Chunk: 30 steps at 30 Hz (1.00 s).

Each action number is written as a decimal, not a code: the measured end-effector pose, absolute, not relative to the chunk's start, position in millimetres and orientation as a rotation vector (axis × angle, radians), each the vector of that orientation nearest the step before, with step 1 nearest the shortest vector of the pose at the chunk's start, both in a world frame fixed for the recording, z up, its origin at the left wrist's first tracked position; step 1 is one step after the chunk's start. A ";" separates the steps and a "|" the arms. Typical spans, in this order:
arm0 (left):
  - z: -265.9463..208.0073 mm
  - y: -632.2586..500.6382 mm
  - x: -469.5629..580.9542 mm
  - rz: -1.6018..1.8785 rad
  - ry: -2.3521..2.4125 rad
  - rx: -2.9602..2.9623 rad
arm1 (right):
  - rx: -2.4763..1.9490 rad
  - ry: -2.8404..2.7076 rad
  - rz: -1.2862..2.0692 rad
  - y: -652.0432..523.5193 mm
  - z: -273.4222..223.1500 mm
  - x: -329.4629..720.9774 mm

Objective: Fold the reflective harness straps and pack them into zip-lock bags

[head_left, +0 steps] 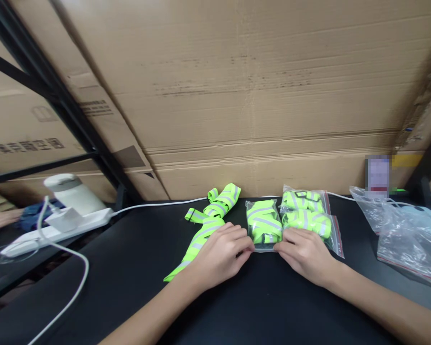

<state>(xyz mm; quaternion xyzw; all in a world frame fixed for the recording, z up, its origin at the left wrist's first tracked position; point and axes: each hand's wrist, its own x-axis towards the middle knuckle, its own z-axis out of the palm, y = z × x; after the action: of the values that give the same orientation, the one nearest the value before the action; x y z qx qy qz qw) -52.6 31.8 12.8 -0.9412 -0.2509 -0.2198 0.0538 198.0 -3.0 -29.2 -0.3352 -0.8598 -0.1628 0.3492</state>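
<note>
The bag [264, 223] lies on the black table [129, 287], a green strap folded inside it. I have it by the near edge: the left hand [228, 250] pinches one corner and the right hand [305, 251] the other, a spread that I judge keeps the plastic taut. From here I can't tell whether that edge is sealed. Two filled bags [307, 221] sit just right, grouped perhaps to keep them together. Loose straps [203, 235] lie left, near the hand; thin plastic bags [411, 247] lie farther right.
</note>
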 end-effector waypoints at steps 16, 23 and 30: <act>10.3 28.9 -50.1 -0.585 -0.776 -2.855 | -0.873 -2.265 -0.391 -3.7 -31.1 197.4; 9.2 27.8 -48.3 -0.632 -0.807 -2.839 | -0.888 -2.273 -0.376 -3.5 -32.3 196.5; 9.8 27.3 -47.3 -0.573 -0.914 -2.846 | -0.968 -2.314 -0.329 -5.1 -31.5 194.8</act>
<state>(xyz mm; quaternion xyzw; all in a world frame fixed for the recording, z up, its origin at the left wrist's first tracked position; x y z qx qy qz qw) -47.3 27.3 9.8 -0.9340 -0.2999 -0.1882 0.0490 194.8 -5.1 -31.5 -0.3648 -0.8722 -0.1240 0.3014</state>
